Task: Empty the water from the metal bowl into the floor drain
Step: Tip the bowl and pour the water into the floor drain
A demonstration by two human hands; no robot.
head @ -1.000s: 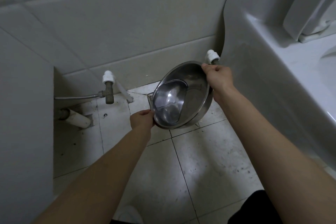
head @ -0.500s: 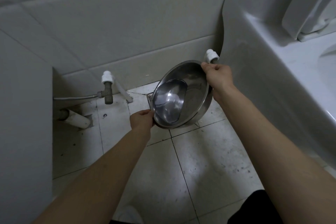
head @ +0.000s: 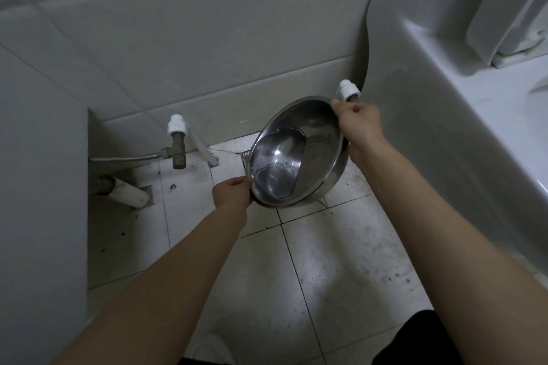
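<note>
A shiny metal bowl [head: 314,139] is held tilted down to the left above the tiled floor. Water pools against its lower left side. My left hand [head: 232,192] pinches the low rim at the left. At the upper right, my right hand [head: 358,123] grips the high rim. Just behind the bowl's low edge, a corner of the square metal floor drain [head: 245,155] shows; the bowl hides the rest of it.
A brass valve with a white cap [head: 177,139] and a hose stand at the wall on the left. A white pipe [head: 127,191] lies on the floor below it. Another white pipe cap [head: 347,90] sits behind the bowl. A white toilet [head: 462,115] fills the right side.
The bowl has tipped a little further to the left, and the water has spread further up its low side. Both hands keep their hold on the rim.
</note>
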